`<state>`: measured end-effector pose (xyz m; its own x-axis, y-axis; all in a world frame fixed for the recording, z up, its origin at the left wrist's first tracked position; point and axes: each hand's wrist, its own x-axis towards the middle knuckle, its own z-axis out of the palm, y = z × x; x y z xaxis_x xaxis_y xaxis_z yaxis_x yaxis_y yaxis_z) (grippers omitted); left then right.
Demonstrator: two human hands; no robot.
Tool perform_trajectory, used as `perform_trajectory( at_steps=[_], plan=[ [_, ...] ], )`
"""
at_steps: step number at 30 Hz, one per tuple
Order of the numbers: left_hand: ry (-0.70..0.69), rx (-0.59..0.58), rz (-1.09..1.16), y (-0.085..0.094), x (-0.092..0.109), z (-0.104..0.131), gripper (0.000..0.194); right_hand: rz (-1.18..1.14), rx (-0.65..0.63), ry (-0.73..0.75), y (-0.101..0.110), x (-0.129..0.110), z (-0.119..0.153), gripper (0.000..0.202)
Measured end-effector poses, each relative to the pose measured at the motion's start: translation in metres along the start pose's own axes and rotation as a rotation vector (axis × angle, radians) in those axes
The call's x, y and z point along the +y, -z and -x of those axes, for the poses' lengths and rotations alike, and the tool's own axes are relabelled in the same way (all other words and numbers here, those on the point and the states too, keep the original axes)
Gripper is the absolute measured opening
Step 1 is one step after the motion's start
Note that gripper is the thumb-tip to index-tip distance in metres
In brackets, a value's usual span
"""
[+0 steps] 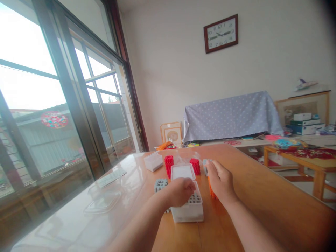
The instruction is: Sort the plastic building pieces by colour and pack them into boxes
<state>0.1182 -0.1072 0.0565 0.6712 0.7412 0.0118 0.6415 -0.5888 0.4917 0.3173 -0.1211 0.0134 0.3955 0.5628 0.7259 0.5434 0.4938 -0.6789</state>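
My left hand [182, 191] is over a white plastic box [187, 215], fingers curled inward. Whatever those fingers hold is hidden. Inside the box lie grey lattice-like plastic pieces [194, 198]. To the right, my right hand [221, 176] closes round a stack of grey plastic blocks [205, 162], mostly covered by the hand. Just below it stands an orange stack of notched blocks [212, 190]. A grey stack of blocks [160, 184] is partly behind my left forearm. Two red stacks [169, 166] [195, 166] stand beyond the box, either side of a white lid [183, 172].
Another white container [153, 162] sits at the back left of the wooden table [252, 189]. A clear lid [103, 202] lies on the left, near a flat sheet [111, 178]. Windows line the left side. A smaller wooden table [319, 168] stands on the right.
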Motion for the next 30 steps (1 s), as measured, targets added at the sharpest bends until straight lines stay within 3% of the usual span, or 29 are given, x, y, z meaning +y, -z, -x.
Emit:
perform_trajectory(
  at_steps=[4, 7, 11, 15, 20, 30],
  plan=[
    [-0.114, 0.175, 0.158, 0.033, 0.002, 0.016, 0.026, -0.005, -0.008, -0.005, 0.000, 0.001, 0.001, 0.042],
    [-0.086, 0.285, 0.156, 0.061, -0.008, 0.031, 0.026, -0.005, -0.015, -0.007, -0.001, 0.003, 0.002, 0.043],
    [-0.045, 0.272, 0.136, 0.083, -0.031, 0.051, 0.030, 0.001, -0.058, -0.012, -0.003, 0.007, 0.004, 0.043],
    [0.039, 0.228, 0.088, 0.088, -0.049, 0.066, 0.041, -0.002, -0.079, 0.008, -0.005, 0.009, 0.006, 0.043],
    [0.151, 0.178, 0.061, 0.086, -0.056, 0.073, 0.055, 0.051, -0.055, 0.045, -0.006, 0.012, 0.006, 0.044],
    [0.108, 0.238, 0.044, 0.085, -0.059, 0.073, 0.045, 0.064, -0.072, 0.028, -0.006, 0.016, 0.006, 0.042]
  ],
)
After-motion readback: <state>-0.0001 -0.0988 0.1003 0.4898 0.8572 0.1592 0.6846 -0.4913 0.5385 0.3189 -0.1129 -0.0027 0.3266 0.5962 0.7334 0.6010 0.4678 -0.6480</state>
